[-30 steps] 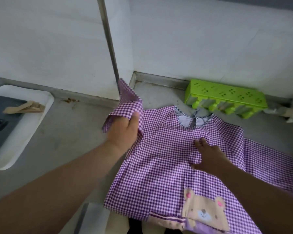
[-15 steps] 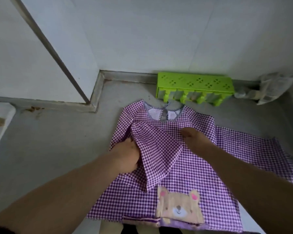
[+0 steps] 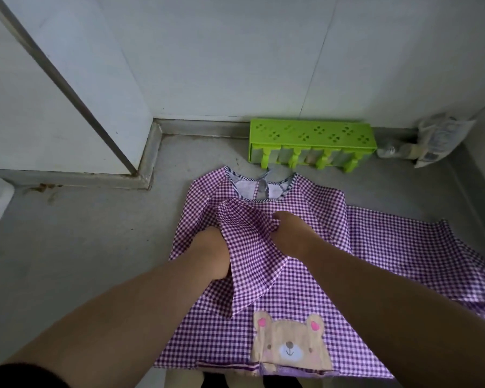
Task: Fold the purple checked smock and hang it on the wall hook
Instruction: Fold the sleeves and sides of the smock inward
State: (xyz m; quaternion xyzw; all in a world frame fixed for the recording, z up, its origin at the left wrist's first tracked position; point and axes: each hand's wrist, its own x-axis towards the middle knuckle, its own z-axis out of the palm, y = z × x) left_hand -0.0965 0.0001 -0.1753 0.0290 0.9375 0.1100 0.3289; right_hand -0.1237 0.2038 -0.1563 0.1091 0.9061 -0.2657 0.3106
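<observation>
Smock (image 3: 305,298) spread flat on the grey counter (image 3: 81,247), one sleeve folded across its chest.
Left hand (image 3: 210,253) lies partly under that sleeve, fingers hidden; right hand (image 3: 289,233) pinches the sleeve's right edge.

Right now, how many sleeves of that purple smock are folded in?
1: the left sleeve lies folded across the smock front under both hands; the right sleeve is spread flat.

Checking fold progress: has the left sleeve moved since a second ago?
Yes. The left sleeve was held up beside the smock's left shoulder; now it lies folded across the chest, below the neckline.
</observation>
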